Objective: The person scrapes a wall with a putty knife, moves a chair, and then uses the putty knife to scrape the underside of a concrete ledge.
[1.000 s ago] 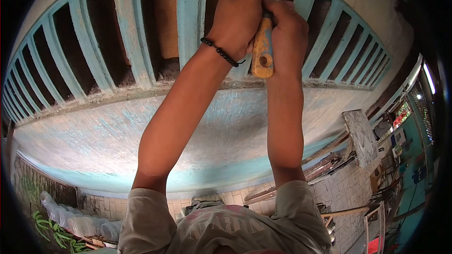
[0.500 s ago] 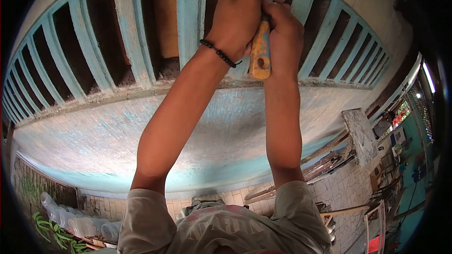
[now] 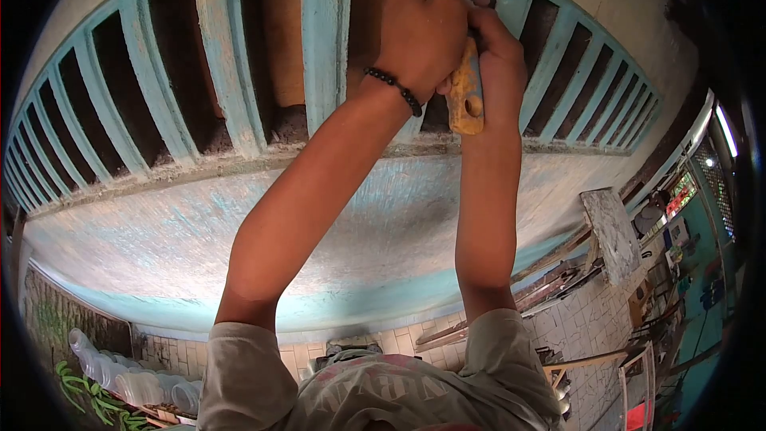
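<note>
A putty knife [image 3: 465,94] with a worn yellow handle, smeared with blue paint and pierced by a hole at its end, hangs handle-down between my hands. My left hand [image 3: 424,28], with a black bead bracelet at the wrist, is closed at the upper part of the tool, its thumb against the blade. My right hand [image 3: 501,52] grips it from the other side, fingers partly hidden behind. The blade is mostly covered by my hands and lies up against the light-blue slats [image 3: 325,40], where paint is chipped and patchy.
Below the slats runs a ledge [image 3: 271,161] over a scuffed wall [image 3: 359,223] with blue streaks. Clear plastic containers [image 3: 140,383] stand at lower left beside green plants [image 3: 84,395]. A weathered board [image 3: 610,231] and wooden poles lean at right above the tiled floor [image 3: 590,327].
Both hands and the putty knife have shifted a little to the right along the slats. The grip looks the same.
</note>
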`<act>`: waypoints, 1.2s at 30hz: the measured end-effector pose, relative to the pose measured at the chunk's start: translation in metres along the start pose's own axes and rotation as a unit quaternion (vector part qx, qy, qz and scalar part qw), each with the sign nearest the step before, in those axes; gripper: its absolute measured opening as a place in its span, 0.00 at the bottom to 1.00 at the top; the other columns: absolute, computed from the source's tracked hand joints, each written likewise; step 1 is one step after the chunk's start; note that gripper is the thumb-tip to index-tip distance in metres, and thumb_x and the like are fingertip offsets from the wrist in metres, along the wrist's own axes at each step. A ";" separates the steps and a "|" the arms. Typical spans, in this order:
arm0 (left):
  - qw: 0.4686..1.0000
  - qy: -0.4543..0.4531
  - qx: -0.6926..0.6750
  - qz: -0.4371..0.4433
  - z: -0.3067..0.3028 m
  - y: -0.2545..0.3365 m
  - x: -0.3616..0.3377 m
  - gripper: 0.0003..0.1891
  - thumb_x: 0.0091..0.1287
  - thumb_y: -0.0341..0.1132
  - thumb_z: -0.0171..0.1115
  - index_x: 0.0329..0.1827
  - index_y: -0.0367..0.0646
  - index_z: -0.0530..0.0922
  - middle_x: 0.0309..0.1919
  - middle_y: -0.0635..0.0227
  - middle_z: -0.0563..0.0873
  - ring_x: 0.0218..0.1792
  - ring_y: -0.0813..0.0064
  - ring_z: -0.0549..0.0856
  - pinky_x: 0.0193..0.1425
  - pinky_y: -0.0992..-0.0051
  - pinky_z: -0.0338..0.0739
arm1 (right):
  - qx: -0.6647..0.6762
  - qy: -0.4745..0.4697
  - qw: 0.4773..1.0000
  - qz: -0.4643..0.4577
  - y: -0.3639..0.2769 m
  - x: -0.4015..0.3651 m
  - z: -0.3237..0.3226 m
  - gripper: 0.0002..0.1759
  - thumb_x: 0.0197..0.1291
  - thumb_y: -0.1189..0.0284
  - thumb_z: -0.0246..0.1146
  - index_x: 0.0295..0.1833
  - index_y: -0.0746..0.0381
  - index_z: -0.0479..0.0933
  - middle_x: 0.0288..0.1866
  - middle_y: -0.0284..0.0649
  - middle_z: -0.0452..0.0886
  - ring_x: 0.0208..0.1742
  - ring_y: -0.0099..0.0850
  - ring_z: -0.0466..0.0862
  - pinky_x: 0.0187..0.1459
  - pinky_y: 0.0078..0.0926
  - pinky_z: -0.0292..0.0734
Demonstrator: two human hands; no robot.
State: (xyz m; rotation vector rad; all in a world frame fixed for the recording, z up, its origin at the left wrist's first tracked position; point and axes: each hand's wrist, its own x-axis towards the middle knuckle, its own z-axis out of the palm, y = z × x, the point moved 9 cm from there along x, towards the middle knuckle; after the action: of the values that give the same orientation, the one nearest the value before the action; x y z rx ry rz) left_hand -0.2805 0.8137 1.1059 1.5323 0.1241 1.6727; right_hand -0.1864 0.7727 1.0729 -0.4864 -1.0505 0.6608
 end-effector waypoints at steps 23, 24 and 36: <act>0.998 -0.005 -0.004 -0.056 0.002 -0.004 -0.007 0.25 0.76 0.41 0.53 0.25 0.28 0.83 0.15 0.57 0.81 0.13 0.69 0.79 0.18 0.67 0.74 | -0.032 0.037 0.998 -0.036 0.001 -0.001 -0.013 0.16 0.71 0.67 0.59 0.53 0.68 0.82 0.30 0.39 0.82 0.17 0.28 0.79 0.16 0.24 0.72; 0.998 -0.006 -0.004 -0.059 0.002 -0.005 -0.005 0.25 0.76 0.41 0.53 0.25 0.28 0.83 0.15 0.57 0.81 0.12 0.69 0.78 0.18 0.68 0.73 | -0.024 0.031 0.999 -0.033 0.001 0.000 -0.012 0.16 0.71 0.67 0.59 0.54 0.68 0.81 0.30 0.39 0.82 0.17 0.28 0.79 0.16 0.24 0.72; 0.996 -0.021 -0.026 -0.084 0.007 -0.004 -0.004 0.25 0.75 0.41 0.53 0.21 0.29 0.79 0.14 0.57 0.79 0.10 0.68 0.76 0.16 0.66 0.72 | -0.051 0.001 0.999 -0.018 -0.015 -0.004 -0.003 0.16 0.70 0.69 0.59 0.55 0.69 0.82 0.33 0.40 0.83 0.19 0.28 0.81 0.16 0.24 0.74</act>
State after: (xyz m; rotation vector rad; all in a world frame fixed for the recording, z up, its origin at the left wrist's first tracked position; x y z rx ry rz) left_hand -0.2728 0.8107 1.1025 1.4754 0.1815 1.5005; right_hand -0.1808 0.7590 1.0793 -0.5553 -1.0918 0.5754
